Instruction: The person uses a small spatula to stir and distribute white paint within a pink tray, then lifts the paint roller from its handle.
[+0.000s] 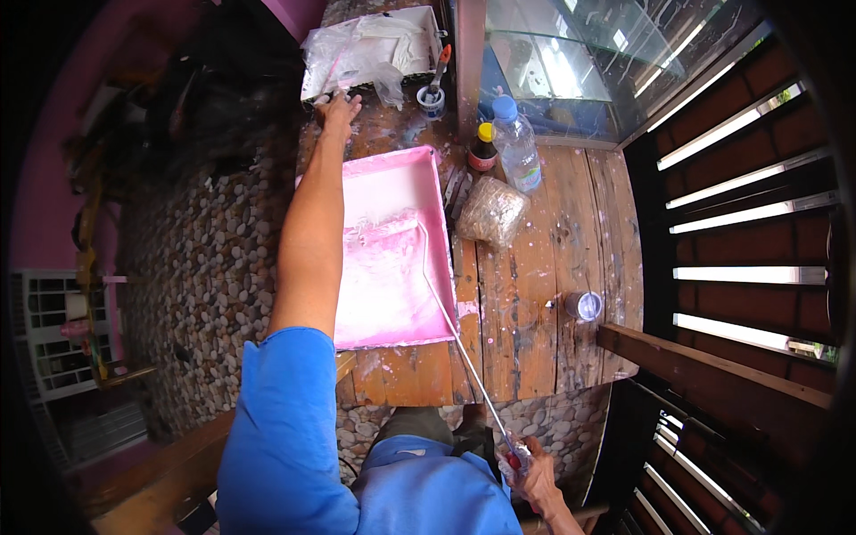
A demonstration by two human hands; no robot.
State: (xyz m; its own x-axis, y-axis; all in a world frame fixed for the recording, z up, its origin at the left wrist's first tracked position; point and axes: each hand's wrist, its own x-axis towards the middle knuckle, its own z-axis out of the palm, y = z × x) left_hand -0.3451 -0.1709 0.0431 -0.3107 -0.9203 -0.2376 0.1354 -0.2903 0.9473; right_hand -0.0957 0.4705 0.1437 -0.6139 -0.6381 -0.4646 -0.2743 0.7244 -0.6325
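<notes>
My right hand (537, 473) is wrapped around the grip of a long-handled paint roller (471, 361). The roller's pink-coated sleeve (388, 230) lies in a pink paint tray (438, 192), which holds pale pink paint. My left arm stretches forward across the tray's left side. At its end, my left hand (337, 116) has its fingers apart, at the near edge of a white tray (426, 20) at the back of the table. Crumpled clear plastic (357, 58) hangs over that white tray; whether my fingertips touch it I cannot tell.
Right of the white tray, a paintbrush (441, 67) stands in a small tub (432, 105). A dark bottle with a yellow cap (482, 153), a clear water bottle (517, 147) and a plastic-wrapped bundle (492, 214) sit beside the pink tray. A small jar (585, 306) stands near the wooden table's (526, 348) right edge.
</notes>
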